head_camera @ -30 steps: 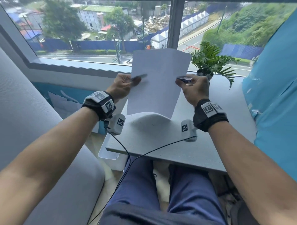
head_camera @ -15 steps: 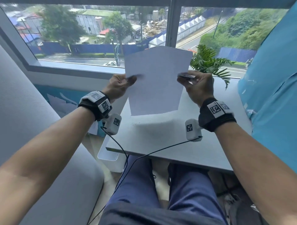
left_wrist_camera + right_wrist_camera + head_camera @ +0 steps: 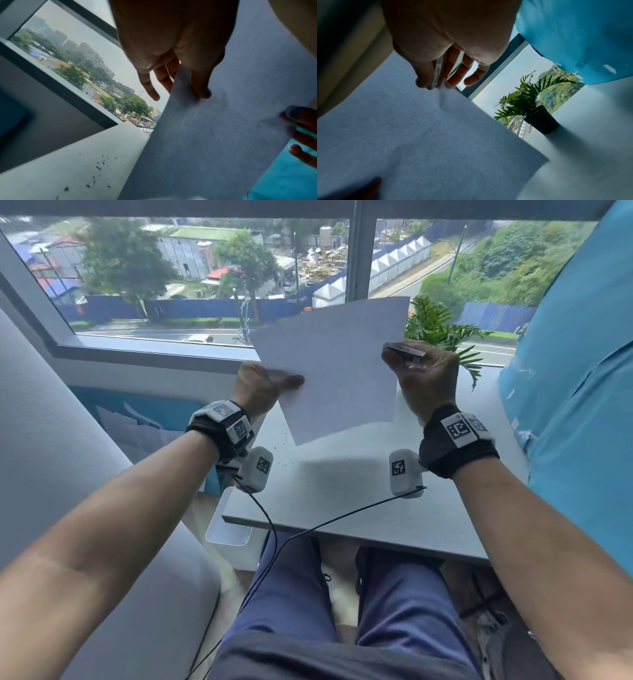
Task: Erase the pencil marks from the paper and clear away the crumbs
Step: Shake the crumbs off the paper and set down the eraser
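A white sheet of paper [image 3: 337, 364] hangs upright in the air above the grey table [image 3: 342, 501], tilted a little to the left. My left hand [image 3: 270, 383] pinches its left edge, thumb on the near face. My right hand [image 3: 416, 368] pinches the right edge and also holds a flat eraser [image 3: 404, 352] in a printed sleeve against the paper. The left wrist view has the paper [image 3: 214, 135] with dark eraser crumbs [image 3: 98, 167] scattered on the table beside it. The right wrist view has the eraser [image 3: 437, 73] between thumb and fingers at the paper [image 3: 419, 128] edge.
A small potted plant [image 3: 438, 332] stands at the table's back right, by the window. A grey sofa arm [image 3: 68, 440] lies to the left, a blue cushion [image 3: 575, 354] to the right. Sensor cables [image 3: 308, 529] hang over the table's front edge.
The paper's lower end has come off the table, so the whole sheet now hangs in the air. Both hands rose slightly and the sheet tilted leftward.
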A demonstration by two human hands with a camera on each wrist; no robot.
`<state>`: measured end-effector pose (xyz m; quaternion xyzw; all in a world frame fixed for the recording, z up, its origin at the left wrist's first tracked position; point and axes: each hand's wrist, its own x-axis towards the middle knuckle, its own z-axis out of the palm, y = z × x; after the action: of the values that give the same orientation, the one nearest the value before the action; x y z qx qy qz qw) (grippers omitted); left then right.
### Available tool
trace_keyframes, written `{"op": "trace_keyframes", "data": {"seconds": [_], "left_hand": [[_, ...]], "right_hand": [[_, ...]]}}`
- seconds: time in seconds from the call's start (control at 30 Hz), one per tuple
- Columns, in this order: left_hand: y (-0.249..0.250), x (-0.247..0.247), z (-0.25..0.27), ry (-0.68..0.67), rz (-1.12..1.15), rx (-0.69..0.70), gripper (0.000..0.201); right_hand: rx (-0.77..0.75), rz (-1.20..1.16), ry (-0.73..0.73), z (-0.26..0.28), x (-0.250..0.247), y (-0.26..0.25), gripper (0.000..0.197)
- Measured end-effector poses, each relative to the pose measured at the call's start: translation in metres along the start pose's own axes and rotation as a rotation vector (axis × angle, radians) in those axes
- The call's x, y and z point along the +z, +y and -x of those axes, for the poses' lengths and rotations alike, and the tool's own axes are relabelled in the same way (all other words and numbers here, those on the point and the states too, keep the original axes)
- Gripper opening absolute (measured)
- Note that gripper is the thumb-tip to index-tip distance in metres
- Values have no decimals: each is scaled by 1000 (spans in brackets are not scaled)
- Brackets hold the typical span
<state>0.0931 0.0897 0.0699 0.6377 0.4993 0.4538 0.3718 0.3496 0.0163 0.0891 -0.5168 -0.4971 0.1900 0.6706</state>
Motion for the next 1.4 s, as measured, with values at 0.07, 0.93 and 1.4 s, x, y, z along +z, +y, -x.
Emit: {"op": "trace_keyframes", "data": {"seconds": [0.07, 0.93, 1.4], "left_hand": [[7, 4, 3, 6, 190, 2, 16], [5, 160, 27, -333, 271, -353, 25], [12, 251, 56, -490, 439, -614, 22]], "right_hand": [[-25, 8, 13, -1, -3, 2, 26], [31, 746, 69, 15, -93, 27, 25], [266, 741, -536, 53, -124, 79, 46]]}}
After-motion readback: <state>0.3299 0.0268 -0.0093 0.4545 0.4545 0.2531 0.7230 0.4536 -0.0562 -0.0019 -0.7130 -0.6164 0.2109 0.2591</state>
